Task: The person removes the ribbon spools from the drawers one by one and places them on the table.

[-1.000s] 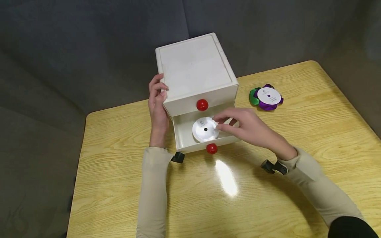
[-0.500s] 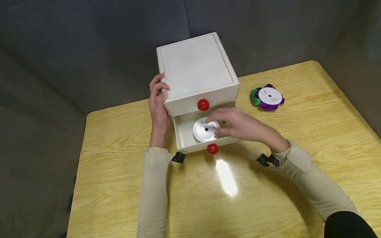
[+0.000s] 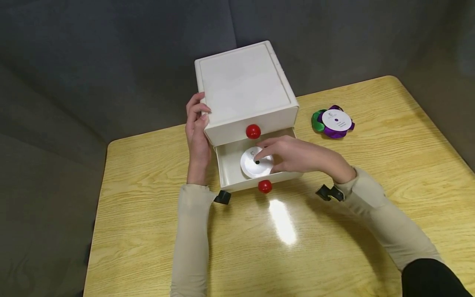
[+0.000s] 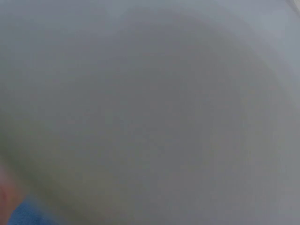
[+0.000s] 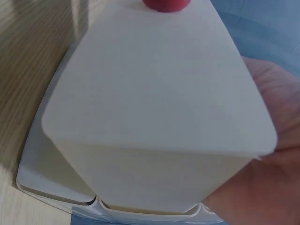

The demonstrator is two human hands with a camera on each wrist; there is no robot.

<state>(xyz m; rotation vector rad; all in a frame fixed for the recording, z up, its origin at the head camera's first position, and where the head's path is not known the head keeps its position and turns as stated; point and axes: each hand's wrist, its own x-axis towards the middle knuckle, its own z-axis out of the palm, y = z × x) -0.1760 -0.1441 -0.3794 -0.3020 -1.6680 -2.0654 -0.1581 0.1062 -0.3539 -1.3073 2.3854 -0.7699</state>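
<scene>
A white two-drawer box (image 3: 245,78) with red knobs stands at the table's back, its lower drawer (image 3: 229,175) pulled out. Inside that drawer lies a flat spool of white ribbon (image 3: 249,167). My left hand (image 3: 198,134) grips the box's left side, fingertips bent over the top edge. Over the spool, my right hand (image 3: 295,154) reaches in from the right, one finger by the centre hole and the thumb at the right rim. The right wrist view shows a drawer front (image 5: 159,79) and the right hand (image 5: 276,140) beside it. The left wrist view is mostly a grey blur.
To the right of the box, a purple ribbon spool (image 3: 337,120) with a white label lies against green ribbon (image 3: 318,121) on the wooden table (image 3: 141,214). A dark curtain (image 3: 148,62) hangs behind the table.
My right hand has moved left and further over the white ribbon spool, its fingers going from the right rim to the centre. The left hand, box and drawer have stayed put.
</scene>
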